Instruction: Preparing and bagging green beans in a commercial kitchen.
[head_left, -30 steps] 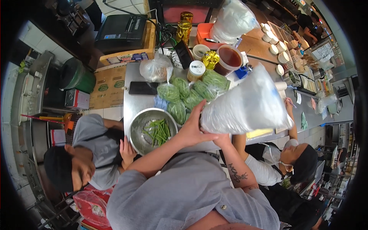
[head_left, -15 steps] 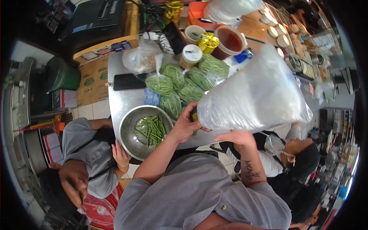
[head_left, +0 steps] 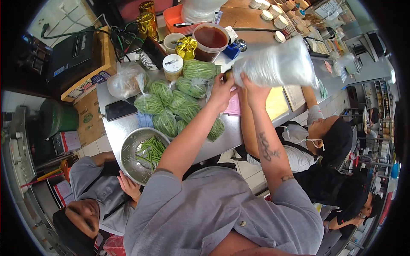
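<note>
A thick roll of clear plastic bags [head_left: 275, 64] is lifted over the right part of the steel table, tilted up toward the far right. My left hand [head_left: 221, 94] grips its near end, at the dark core. Close beside it, my right hand [head_left: 256, 90] holds the roll from below, with the thumb against the plastic. Left of my hands lie several clear bags of green beans [head_left: 183, 104]. A steel colander [head_left: 128, 153] with loose green beans [head_left: 150, 151] stands at the table's near left edge, with a co-worker's hand [head_left: 129, 186] at its rim.
Beyond the bags stand a tub of red sauce [head_left: 211, 37], a white-lidded jar [head_left: 173, 66] and a gold foil-topped container [head_left: 186, 48]. A black phone [head_left: 121, 110] lies at left. Yellow paper [head_left: 276, 103] is under the roll. Co-workers [head_left: 87, 217] [head_left: 320, 136] are on both sides.
Both my hands have carried the roll farther away over the table, toward the far side. My view has turned right, and more bean bags and the yellow paper now show.
</note>
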`<action>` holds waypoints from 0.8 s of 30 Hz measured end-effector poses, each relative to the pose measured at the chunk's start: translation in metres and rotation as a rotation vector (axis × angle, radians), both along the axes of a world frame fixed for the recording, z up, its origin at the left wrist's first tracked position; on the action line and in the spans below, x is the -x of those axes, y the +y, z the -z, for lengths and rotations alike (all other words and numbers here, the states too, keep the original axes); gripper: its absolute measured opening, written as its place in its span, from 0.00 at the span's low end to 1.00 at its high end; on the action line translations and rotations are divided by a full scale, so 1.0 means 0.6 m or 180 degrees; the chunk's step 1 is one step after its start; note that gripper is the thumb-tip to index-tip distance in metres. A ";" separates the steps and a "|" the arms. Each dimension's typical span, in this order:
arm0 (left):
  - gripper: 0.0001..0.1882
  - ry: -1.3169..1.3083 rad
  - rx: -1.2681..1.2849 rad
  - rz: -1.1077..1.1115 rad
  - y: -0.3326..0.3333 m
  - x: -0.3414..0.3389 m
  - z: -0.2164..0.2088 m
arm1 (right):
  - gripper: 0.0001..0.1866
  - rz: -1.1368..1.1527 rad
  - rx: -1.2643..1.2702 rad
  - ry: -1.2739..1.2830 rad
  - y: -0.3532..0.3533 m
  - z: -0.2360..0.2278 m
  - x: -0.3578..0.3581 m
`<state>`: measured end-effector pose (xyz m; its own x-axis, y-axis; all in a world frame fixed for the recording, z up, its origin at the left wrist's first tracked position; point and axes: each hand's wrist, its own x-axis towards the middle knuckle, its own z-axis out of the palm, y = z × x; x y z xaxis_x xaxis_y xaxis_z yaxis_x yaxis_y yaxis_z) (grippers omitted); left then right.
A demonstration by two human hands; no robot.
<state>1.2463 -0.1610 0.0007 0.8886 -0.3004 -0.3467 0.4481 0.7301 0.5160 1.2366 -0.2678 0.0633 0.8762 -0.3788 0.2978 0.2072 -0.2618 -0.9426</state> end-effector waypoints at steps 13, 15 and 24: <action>0.12 -0.0627 -0.1242 0.0007 0.281 0.315 -0.073 | 0.45 0.0030 0.1110 -0.0466 -0.007 0.127 -0.188; 0.08 -0.0576 -0.2443 -0.0750 0.356 0.379 -0.067 | 0.45 -0.0223 0.0723 -0.0515 -0.012 0.103 -0.184; 0.26 -0.0080 -0.5466 -0.1248 0.435 0.495 -0.005 | 0.18 0.0099 0.0428 0.0322 0.005 0.123 -0.010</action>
<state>0.9492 0.1001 0.0036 0.8220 0.5694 0.0006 0.3759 -0.5435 0.7505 1.2424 -0.2647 -0.0103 0.8928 -0.3689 0.2584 0.1028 -0.3918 -0.9143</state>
